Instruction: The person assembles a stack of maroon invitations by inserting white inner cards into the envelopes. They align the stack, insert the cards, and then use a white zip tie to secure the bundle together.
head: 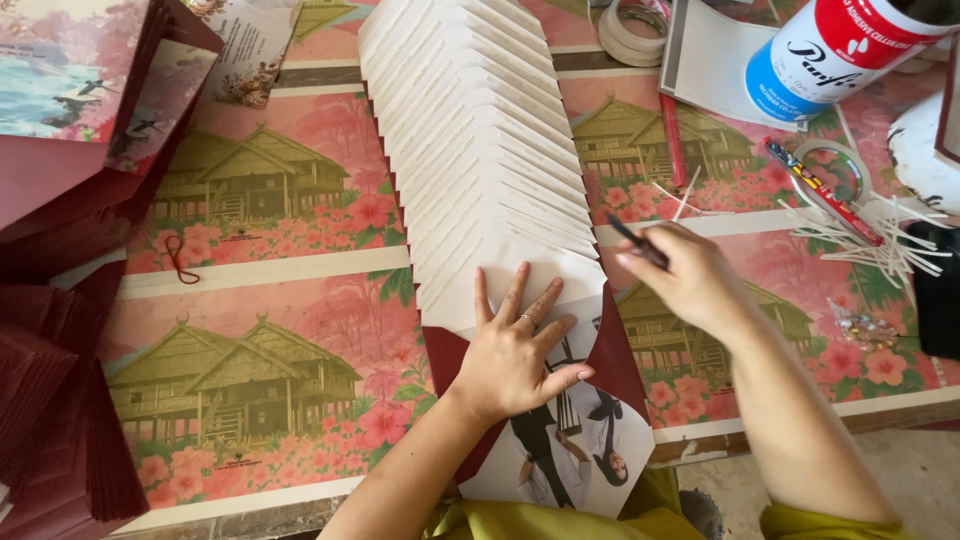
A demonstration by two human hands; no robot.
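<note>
1. The left hand (512,355) lies flat, fingers spread, pressing the nearest white paper flap of a long overlapping row of folded white card envelopes (480,140).
2. The right hand (690,280), its grip pinching a thin dark brush (640,245), hovers just beside that flap.
3. The row runs up the middle of the bench (260,270), over pink printed sheets showing wooden houses.

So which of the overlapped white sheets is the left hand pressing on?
The left hand presses the nearest white sheet, the bottom one of the fanned row, lying on top of the others; the rest stretch away untouched.
</note>
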